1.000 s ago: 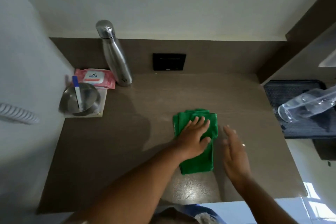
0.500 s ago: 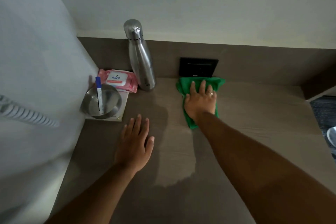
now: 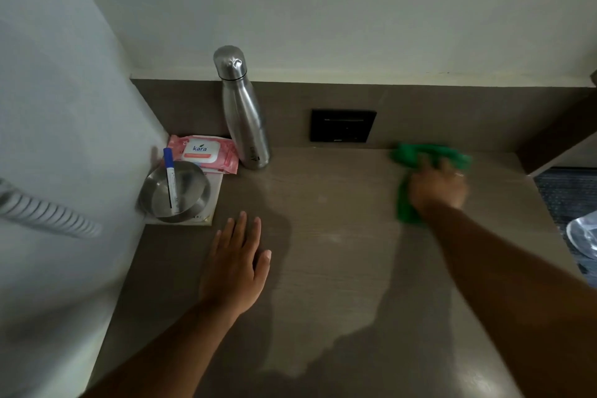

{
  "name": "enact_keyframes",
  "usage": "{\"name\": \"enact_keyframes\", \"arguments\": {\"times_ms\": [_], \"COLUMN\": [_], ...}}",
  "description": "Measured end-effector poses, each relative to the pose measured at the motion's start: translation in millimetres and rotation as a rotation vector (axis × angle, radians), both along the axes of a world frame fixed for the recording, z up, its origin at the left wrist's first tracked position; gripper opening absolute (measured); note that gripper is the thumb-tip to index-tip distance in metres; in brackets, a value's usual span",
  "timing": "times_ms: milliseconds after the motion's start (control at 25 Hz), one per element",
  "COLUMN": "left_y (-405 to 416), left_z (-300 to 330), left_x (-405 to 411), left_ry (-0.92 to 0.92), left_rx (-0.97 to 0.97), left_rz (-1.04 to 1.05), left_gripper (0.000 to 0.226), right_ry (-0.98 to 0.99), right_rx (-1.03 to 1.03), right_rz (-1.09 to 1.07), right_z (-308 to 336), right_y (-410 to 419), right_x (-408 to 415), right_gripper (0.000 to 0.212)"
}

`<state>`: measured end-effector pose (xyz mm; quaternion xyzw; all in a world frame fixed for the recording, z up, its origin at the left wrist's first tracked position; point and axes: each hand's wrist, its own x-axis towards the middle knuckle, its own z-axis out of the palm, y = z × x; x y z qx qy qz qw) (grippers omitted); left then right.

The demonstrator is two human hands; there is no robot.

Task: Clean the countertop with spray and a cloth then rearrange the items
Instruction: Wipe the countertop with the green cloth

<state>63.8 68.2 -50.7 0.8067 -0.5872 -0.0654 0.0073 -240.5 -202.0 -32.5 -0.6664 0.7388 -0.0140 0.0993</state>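
A green cloth (image 3: pixel 407 157) lies on the brown countertop (image 3: pixel 339 236) at the far right, near the back wall. My right hand (image 3: pixel 437 187) presses down on it, blurred by motion, with a ring on one finger. My left hand (image 3: pixel 234 263) rests flat on the counter left of centre, fingers apart, holding nothing. A steel bottle (image 3: pixel 244 110) stands upright at the back left. Beside it lies a pink wipes pack (image 3: pixel 203 155). In front of that, a steel bowl (image 3: pixel 176 192) holds a blue-capped marker (image 3: pixel 170 182). The spray bottle is not clearly in view.
A black socket plate (image 3: pixel 343 125) sits in the backsplash. A white wall closes the left side, with a coiled white cord (image 3: pixel 48 215) in front of it. Past the counter's right edge is a dark mat (image 3: pixel 565 194) with a clear plastic object (image 3: pixel 584 236).
My right hand has swept the green cloth to the right along the back of the counter, away from the socket plate. The left hand has stayed flat in place.
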Motion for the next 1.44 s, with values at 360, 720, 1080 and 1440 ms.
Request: {"name": "enact_keyframes", "arguments": {"times_ms": [360, 720, 1080, 1440], "left_y": [-2.4, 0.1, -42.5, -89.9], "left_z": [-2.3, 3.8, 41.6, 132.9], "left_x": [0.0, 3.2, -87.7, -215.4], "left_ry": [0.019, 0.062, 0.258, 0.481], "left_rx": [-0.017, 0.007, -0.071, 0.188], "left_rz": [-0.002, -0.052, -0.366, -0.911], "left_gripper": [0.067, 0.066, 0.056, 0.079], "right_ry": [0.141, 0.212, -0.171, -0.813], "right_rx": [0.077, 0.055, 0.243, 0.615], "right_rz": [0.396, 0.746, -0.230, 0.003], "right_z": [1.9, 22.3, 51.6, 160.5], "right_y": [139.1, 257.1, 283.2, 236.6], "right_x": [47.4, -51.7, -98.0, -129.4], "right_gripper": [0.055, 0.055, 0.050, 0.017]}}
